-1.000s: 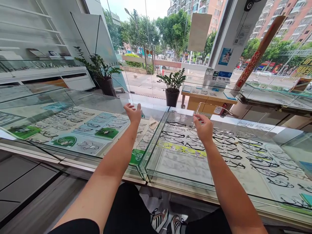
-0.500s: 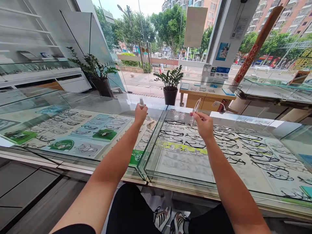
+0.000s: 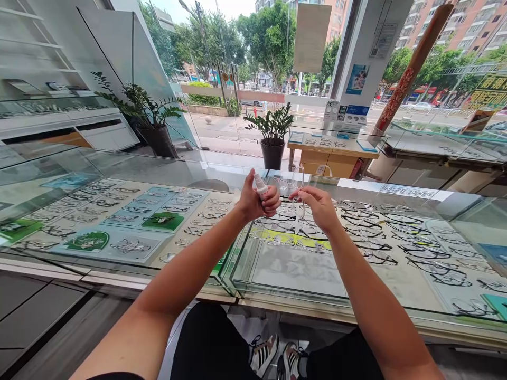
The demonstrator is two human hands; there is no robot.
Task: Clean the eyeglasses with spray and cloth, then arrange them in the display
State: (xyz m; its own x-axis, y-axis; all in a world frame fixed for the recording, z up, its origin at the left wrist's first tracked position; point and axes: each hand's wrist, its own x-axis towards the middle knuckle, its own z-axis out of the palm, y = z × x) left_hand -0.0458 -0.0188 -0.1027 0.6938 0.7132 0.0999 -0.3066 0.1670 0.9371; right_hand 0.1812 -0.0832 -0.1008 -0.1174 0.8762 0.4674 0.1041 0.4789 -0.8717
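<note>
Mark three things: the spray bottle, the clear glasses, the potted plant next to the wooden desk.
spray bottle [image 3: 260, 187], head view, on its white upper body.
clear glasses [image 3: 299, 178], head view, on the transparent lens.
potted plant [image 3: 272, 155], head view, on the dark pot.

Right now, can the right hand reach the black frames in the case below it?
Probably not: the case's glass top covers the black frames, and the right hand is holding clear glasses.

Glossy glass counter [image 3: 277, 274] (v. reflective); plastic spray bottle [image 3: 260, 186].
</note>
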